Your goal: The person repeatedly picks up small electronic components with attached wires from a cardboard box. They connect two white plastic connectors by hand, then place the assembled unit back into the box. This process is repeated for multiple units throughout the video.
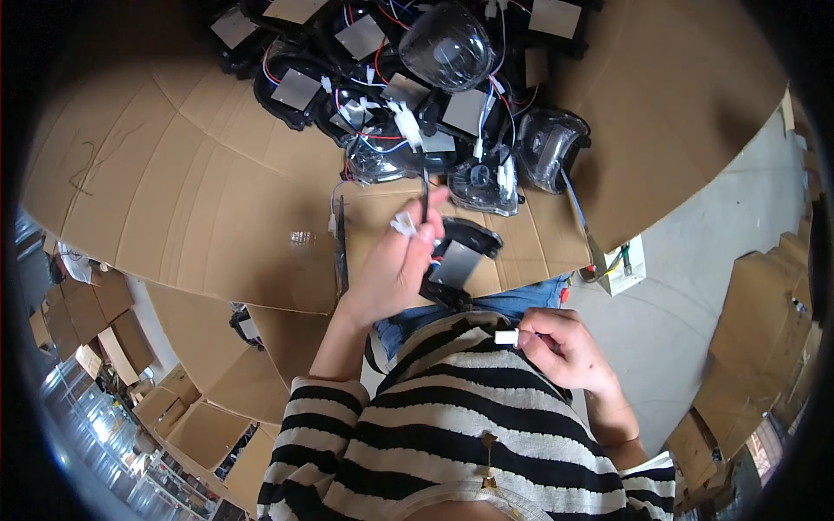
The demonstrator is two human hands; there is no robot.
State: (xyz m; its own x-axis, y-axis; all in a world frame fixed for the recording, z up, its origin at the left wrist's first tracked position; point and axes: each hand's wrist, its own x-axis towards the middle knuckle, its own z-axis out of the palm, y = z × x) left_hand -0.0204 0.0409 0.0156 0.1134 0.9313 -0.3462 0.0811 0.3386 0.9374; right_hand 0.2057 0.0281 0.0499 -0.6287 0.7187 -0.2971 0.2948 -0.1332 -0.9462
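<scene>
My left hand [395,269] is closed around a slim dark rod-like tool [426,191] that points away from me. Its far end reaches a blurred white piece [405,123] over the pile, and I cannot tell whether they touch. A small white connector [403,225] shows at the same hand's fingers. Beside that hand, a black lamp housing [459,262] with a grey square patch lies at the cardboard's near edge; its left side is partly hidden. Close to my striped shirt, my right hand [569,349] pinches a small white rectangular piece [506,337] between thumb and fingers.
Several clear-lensed lamp units [447,48] with red, blue and white wires are heaped at the far side of the cardboard surface [539,247]. Tall cardboard flaps [174,182] rise left and right. A white box [625,267] with tools stands at the right. More cartons surround me.
</scene>
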